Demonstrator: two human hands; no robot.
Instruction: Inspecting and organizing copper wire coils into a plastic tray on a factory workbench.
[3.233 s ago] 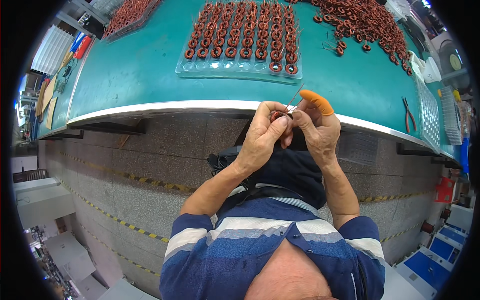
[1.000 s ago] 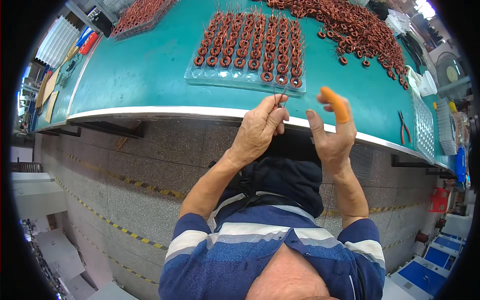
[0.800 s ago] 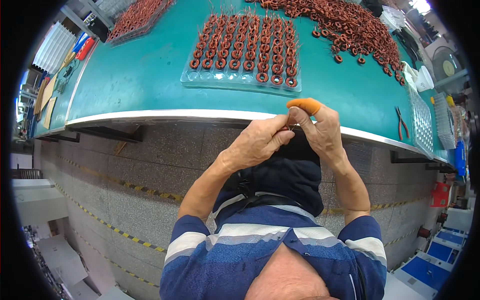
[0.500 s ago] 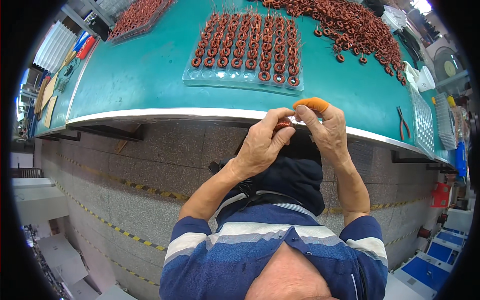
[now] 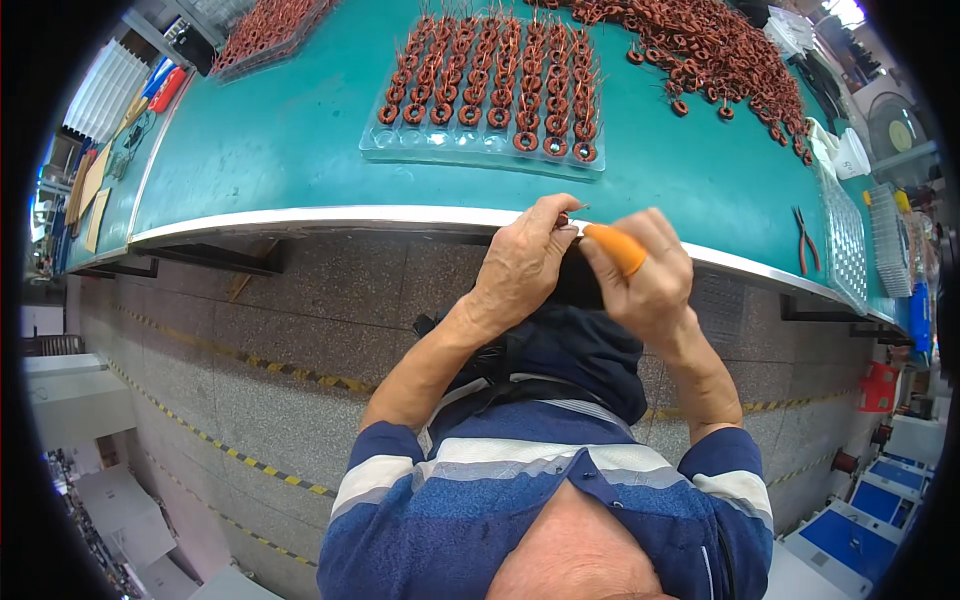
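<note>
My left hand is closed in a pinch around a small copper-wire ring coil, just over the table's front edge. Its fingers hide most of the coil, and a short lead sticks out past them. Close on the right, my right hand is curled, with an orange finger cot on one finger. Motion blurs it, and whatever lies between its fingertips is too small to make out. Beyond both hands, a clear plastic tray holds rows of similar coils, their leads pointing up; several pockets along its near edge hold none.
Loose coils are heaped at the back right; another filled tray stands at the back left. Red-handled pliers lie on the green table, beside clear empty trays at the right.
My left hand has tilted and shifted slightly left and up with the coil. My right hand has turned and curled, its orange-covered finger swinging downward. The view has shifted slightly.
</note>
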